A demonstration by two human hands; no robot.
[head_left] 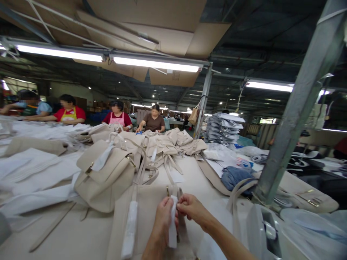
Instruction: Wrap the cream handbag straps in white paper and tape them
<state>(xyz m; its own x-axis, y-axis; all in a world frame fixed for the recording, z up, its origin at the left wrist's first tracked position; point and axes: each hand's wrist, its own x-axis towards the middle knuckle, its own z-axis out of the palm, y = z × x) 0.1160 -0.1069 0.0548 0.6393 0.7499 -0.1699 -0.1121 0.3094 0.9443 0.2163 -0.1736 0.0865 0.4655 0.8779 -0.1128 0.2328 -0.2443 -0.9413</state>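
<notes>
A beige handbag [149, 200] lies flat on the table in front of me, and its straps run up from it. My left hand [163, 220] is closed around a strap covered by a strip of white wrapping paper [172, 227]. At the upper right edge of that paper, the thumb and fingers of my right hand [191, 208] are pinched together. Left of my hands, a second strap carries a similar white wrap [130, 229]. My fingers partly hide the gold-coloured hardware near the strap's top.
A fuller beige bag [101, 177] stands to the left beside white sheets [40, 171]. More beige bags [168, 142] are heaped ahead. A metal post [295, 101] and a grey-white tape dispenser [261, 231] are at the right. Several people work across the table.
</notes>
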